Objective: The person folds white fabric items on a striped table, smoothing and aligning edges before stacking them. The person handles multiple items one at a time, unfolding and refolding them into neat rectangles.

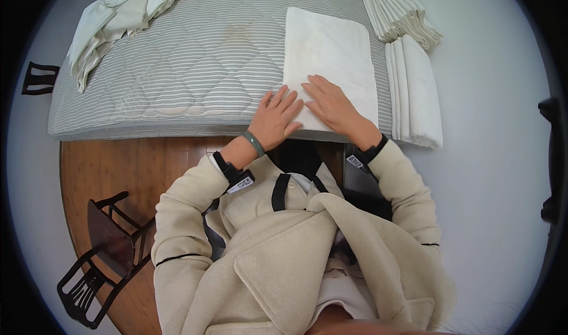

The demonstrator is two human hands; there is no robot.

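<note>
Because the flat, white, rectangular cloth [331, 45] lies at the near edge of the grey-striped quilted mattress [207, 57], it is within easy reach. The left hand [275, 121] sits at its near-left edge, the right hand [335, 105] on its near part; each grip is flat and empty, seemingly to press without creasing. The folded white fabric pile [421, 92] lies just beside it, likely for convenient access.

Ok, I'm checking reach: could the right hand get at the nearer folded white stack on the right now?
Probably yes: the right hand rests open on the white cloth, and the nearer stack lies to its right, with nothing visible blocking between.
</note>
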